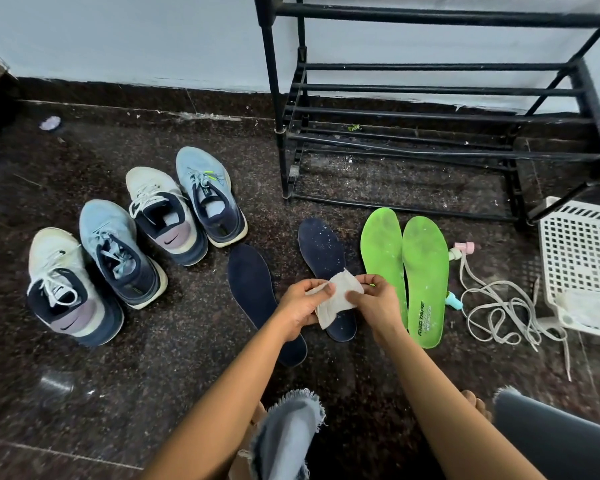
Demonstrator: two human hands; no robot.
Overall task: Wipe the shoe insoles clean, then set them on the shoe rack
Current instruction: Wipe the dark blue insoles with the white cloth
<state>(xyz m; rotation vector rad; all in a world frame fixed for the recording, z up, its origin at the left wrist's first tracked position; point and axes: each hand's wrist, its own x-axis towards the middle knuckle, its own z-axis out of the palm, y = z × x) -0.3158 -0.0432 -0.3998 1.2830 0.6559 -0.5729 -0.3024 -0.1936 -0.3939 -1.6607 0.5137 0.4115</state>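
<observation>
Two navy insoles lie on the dark floor: one [253, 289] at left, one [321, 251] speckled with white dust. Beside them on the right lie two green insoles [383, 251] [425, 271]. My left hand [300, 303] and my right hand [374, 303] both pinch a small off-white cloth [338, 294] between them, above the dusty navy insole. The black shoe rack [430, 109] stands against the wall behind the insoles, its bars bare.
Two pairs of sneakers stand at left: a white one [63, 285] and a blue one [118, 251] in front, another white [163, 216] and blue [208, 199] behind. Loose white laces [496, 306] and a white plastic basket [582, 265] lie at right.
</observation>
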